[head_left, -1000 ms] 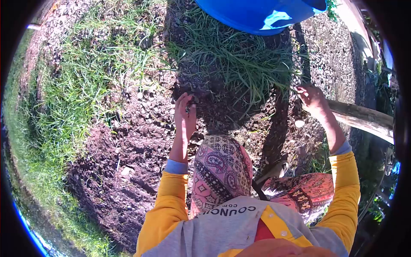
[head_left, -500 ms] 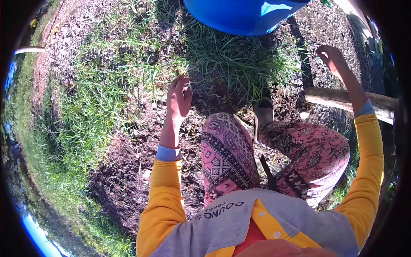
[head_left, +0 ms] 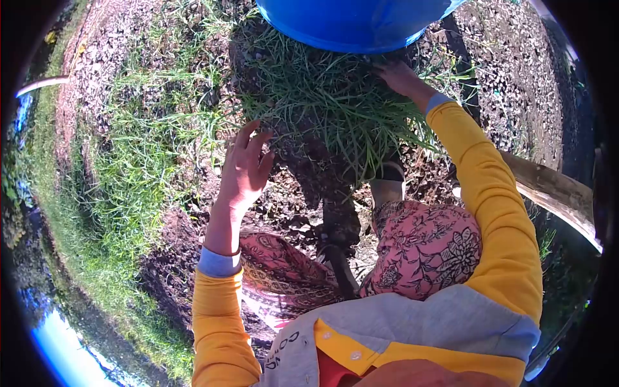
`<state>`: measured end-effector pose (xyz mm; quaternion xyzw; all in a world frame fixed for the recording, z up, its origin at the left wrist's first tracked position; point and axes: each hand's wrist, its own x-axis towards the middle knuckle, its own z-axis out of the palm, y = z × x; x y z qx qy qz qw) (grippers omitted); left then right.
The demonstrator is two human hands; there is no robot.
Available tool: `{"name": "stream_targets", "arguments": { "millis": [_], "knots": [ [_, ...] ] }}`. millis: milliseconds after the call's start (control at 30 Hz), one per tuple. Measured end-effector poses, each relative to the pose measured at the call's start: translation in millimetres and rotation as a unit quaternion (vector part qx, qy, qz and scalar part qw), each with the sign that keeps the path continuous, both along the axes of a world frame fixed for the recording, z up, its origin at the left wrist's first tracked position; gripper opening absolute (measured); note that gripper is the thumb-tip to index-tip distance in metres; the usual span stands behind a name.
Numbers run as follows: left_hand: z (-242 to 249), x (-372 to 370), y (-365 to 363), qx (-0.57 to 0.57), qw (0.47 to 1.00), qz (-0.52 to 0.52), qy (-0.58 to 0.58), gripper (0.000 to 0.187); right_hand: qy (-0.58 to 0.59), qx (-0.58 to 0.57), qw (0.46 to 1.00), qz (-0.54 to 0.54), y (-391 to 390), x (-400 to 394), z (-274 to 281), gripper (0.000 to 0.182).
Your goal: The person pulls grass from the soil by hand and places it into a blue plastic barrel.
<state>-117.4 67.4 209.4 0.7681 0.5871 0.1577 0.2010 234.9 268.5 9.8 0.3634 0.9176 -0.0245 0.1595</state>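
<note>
My left hand hovers over the bare soil at the left edge of the grass clump, fingers spread and nothing in them. My right hand reaches into the far side of the long green grass, just below the rim of a blue plastic container. Its fingers sink into shadow and blades, so I cannot tell whether they hold any. The grass lies in shade between my two hands, in front of my boot.
To the right a wooden pole lies along the ground. Sunlit grass grows over the left side, with dark loose soil nearer me. A pale curved rod shows at the far left.
My right hand has swung left and inward from above the pole to the grass by the container. My left hand has moved slightly left and its fingers have spread. My legs have shifted.
</note>
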Motion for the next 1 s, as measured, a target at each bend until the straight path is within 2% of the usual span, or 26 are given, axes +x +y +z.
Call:
{"name": "stream_targets", "arguments": {
  "millis": [67, 200, 300, 400, 500, 600, 633, 800, 900, 1000],
  "knots": [
    [-0.6, 19.9, 6.4, -0.032, 0.999, 0.014, 0.027, 0.034, -0.005, 0.045, 0.999, 0.003, 9.2, 9.7, -7.8, 0.036],
    [-13.7, 52.8, 18.9, -0.050, 0.998, 0.021, -0.020, 0.034, -0.005, 0.123, 0.991, 0.049, 25.1, 25.9, -16.0, 0.026],
    [-26.2, 69.7, 23.8, -0.057, 0.998, 0.017, -0.030, 0.032, -0.104, 0.011, 0.994, -0.039, 30.7, 25.3, -21.1, 0.020],
    [-39.1, 81.0, 30.0, -0.042, 0.999, 0.001, -0.031, 0.031, -0.042, -0.023, 0.993, -0.104, 17.6, 37.8, -36.3, 0.018],
    [-44.2, 87.9, 32.7, -0.051, 0.998, -0.013, -0.043, 0.031, 0.028, -0.062, 0.983, -0.173, -25.0, 39.2, -23.7, 0.020],
    [-50.6, 96.2, 33.6, -0.060, 0.997, -0.017, -0.046, 0.031, -0.051, -0.113, 0.969, -0.215, -28.6, 29.1, 1.7, 0.023],
    [-53.9, 97.0, 32.9, -0.058, 0.997, -0.022, -0.048, 0.031, -0.012, -0.067, 0.974, -0.217, -32.4, 31.3, 3.5, 0.024],
    [-62.4, 95.2, 31.9, -0.049, 0.997, -0.021, -0.055, 0.031, 0.186, 0.132, 0.955, -0.191, -7.3, 26.1, 3.1, 0.026],
    [-65.8, 97.1, 34.8, -0.059, 0.996, -0.013, -0.066, 0.032, 0.270, 0.068, 0.955, -0.101, 15.4, 10.8, 8.2, 0.022],
    [-66.1, 104.1, 35.7, -0.059, 0.996, -0.022, -0.066, 0.033, 0.143, -0.061, 0.987, -0.048, 27.4, -0.5, -2.7, 0.024]
  ]
}}
